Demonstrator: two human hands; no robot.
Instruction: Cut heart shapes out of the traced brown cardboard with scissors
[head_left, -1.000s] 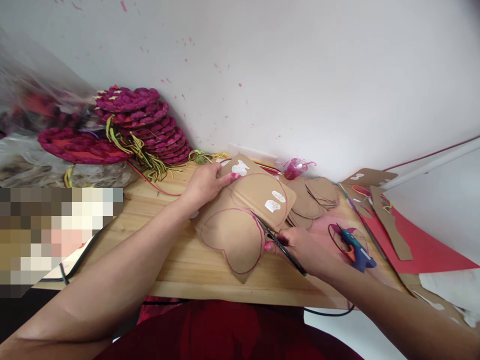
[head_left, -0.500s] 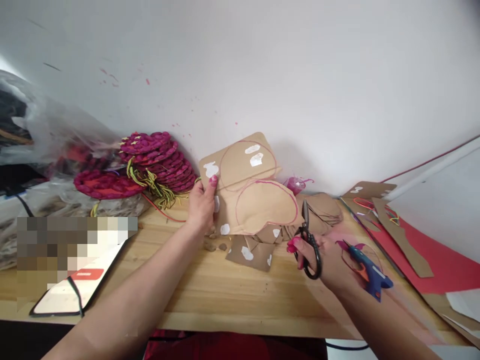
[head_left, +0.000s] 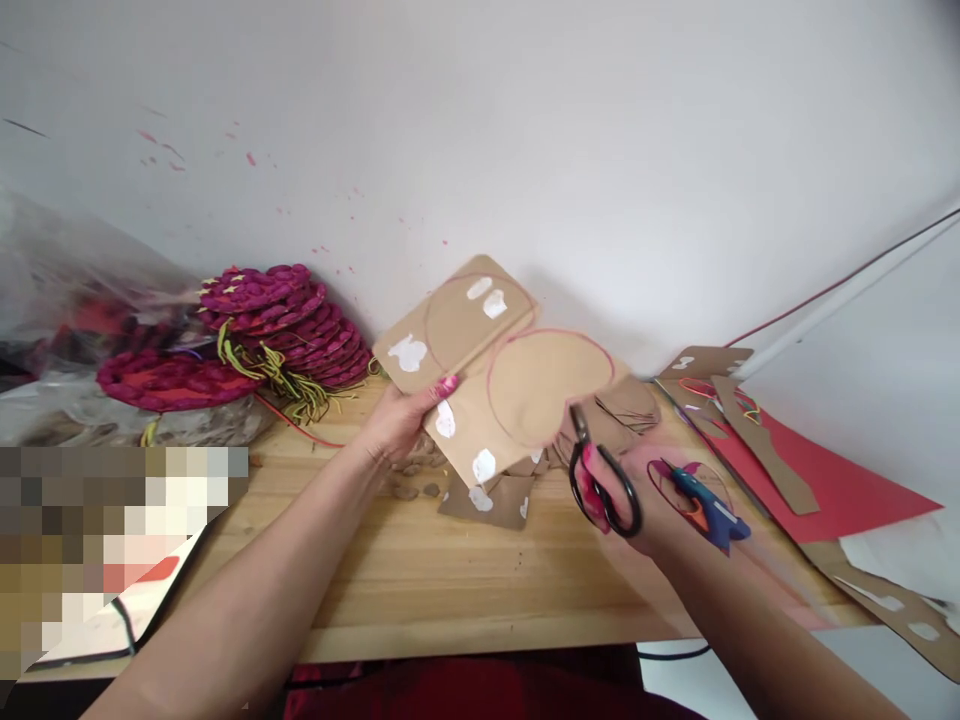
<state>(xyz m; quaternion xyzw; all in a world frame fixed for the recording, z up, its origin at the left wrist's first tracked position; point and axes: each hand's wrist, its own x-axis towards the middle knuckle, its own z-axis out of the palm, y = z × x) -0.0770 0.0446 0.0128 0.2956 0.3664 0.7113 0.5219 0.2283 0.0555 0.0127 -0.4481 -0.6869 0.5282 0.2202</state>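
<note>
One hand, your left hand [head_left: 403, 425], is pinching the creased tan cardboard sheet with pink outlines [head_left: 551, 385] at frame centre, apparently steadying it, while your right hand [head_left: 613, 488], right of centre, is gripping black-handled metal scissors [head_left: 582, 432], likely angled to suit its edge

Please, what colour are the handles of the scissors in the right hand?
The looped scissor handles are black; the head view shows them best.
</note>
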